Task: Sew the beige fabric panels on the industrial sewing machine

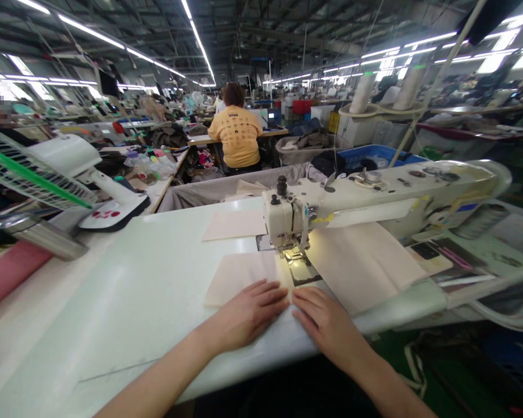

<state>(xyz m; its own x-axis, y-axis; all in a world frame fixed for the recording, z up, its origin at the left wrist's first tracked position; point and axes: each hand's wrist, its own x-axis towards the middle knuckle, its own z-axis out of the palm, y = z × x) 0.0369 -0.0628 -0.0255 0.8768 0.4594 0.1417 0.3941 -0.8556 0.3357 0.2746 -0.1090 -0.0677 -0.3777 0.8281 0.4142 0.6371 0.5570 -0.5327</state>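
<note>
A cream fabric piece [239,273] lies on the pale green table under the head of a sewing machine [283,215]. My left hand [259,305] rests flat on its near edge, fingers stretched toward the right. At the near right corner of that piece, the fingertips of my right hand [325,316] touch down, with the thumb a little apart. The two hands almost meet in front of the lit presser foot [293,254]. Behind them lies another cream piece [235,225], left of the machine head. A larger cream panel [361,264] spreads out under the machine arm.
A white fan [113,186] and a steel bottle [47,235] occupy the left side. Beyond the table is a grey cloth-lined bin [192,194]. Thread cones [361,93] stand on a holder at right. A person in a yellow shirt [235,133] sits ahead, facing away.
</note>
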